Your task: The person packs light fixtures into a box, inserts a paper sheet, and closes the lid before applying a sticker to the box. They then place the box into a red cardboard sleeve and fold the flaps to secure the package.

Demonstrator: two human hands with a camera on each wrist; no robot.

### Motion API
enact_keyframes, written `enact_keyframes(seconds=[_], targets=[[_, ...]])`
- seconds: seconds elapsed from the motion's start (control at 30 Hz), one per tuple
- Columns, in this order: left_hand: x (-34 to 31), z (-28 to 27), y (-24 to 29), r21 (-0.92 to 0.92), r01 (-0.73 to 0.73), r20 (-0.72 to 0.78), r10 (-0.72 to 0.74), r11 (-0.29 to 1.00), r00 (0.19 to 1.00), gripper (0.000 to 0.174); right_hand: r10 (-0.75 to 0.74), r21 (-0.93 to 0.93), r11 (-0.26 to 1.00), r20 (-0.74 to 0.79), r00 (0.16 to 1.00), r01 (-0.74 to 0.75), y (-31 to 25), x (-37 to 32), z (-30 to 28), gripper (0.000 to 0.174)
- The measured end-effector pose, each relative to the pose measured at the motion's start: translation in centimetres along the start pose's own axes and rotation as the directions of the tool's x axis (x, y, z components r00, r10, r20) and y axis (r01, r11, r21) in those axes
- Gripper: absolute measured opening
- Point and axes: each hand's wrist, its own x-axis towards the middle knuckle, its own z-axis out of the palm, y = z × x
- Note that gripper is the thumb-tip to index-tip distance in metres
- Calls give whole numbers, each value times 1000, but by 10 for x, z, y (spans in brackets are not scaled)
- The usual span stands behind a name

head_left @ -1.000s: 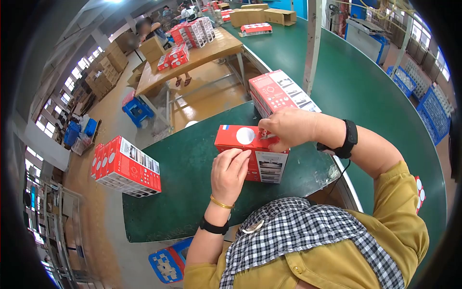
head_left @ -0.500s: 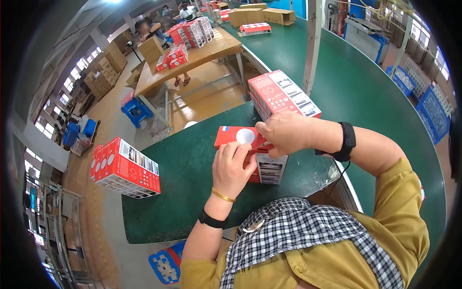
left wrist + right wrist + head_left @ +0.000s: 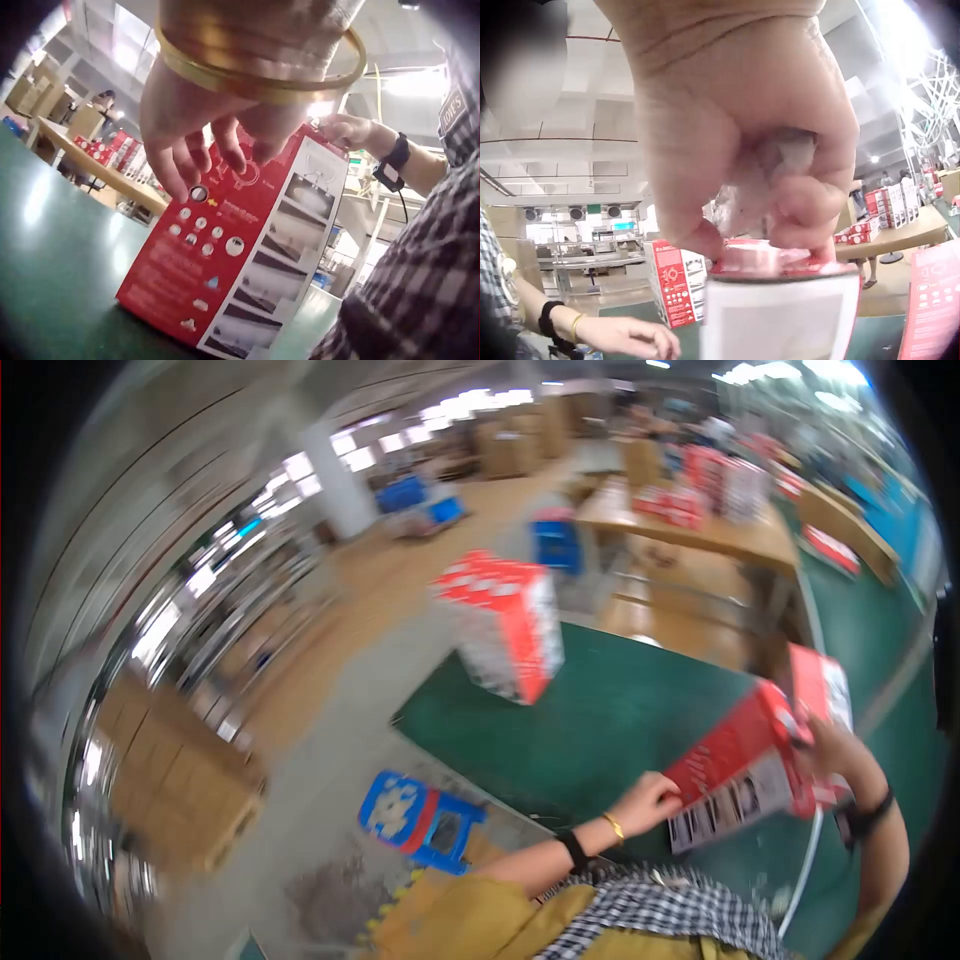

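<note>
A: What are the hands doing at closest range?

B: The right hand (image 3: 742,127) is pinching the top end of a glossy, oblong carton (image 3: 722,758), and something pale, shiny and crinkled (image 3: 780,157) is showing within its curled fingers. The left hand (image 3: 645,803), below a smooth gold bangle (image 3: 259,86), is hanging with loosely bent, parted fingers just beside the red face; whether it is touching, the blurred view is not quite letting one tell.

A: And the carton itself?

B: It is standing on the hard, faintly shining green tabletop (image 3: 610,710), displaying flat red card and a pale strip of rectangular photographs.

A: What is lying beyond?

B: A second carton (image 3: 822,682) is standing near the right hand. Across the tabletop, a block of red-and-white cartons (image 3: 505,622) is forming a squared stack. A blue plastic stool (image 3: 425,820) is resting on the floor beside the table. Farther off, a smooth wooden table (image 3: 610,510) is bearing more boxes (image 3: 705,475), and matt brown cardboard (image 3: 510,445) is rising behind.
</note>
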Motion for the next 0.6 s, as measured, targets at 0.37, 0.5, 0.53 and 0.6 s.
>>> enact_keyframes(seconds=[0.37, 0.5, 0.53, 0.6], targets=[[-70, 16, -16, 518, 385, 63, -483, 764, 873, 64, 447, 745, 486, 237, 863, -457, 98, -109, 240, 48], [-74, 13, -7, 591, 251, 212, -447, 767, 869, 64, 476, 740, 475, 239, 846, -477, 89, -131, 255, 47], [-73, 13, -6, 587, 255, 212, -450, 768, 867, 64, 483, 739, 474, 237, 843, -480, 89, -134, 255, 47], [-74, 14, -8, 587, 253, 212, -448, 769, 869, 65, 493, 736, 475, 231, 839, -481, 87, -139, 257, 47]])
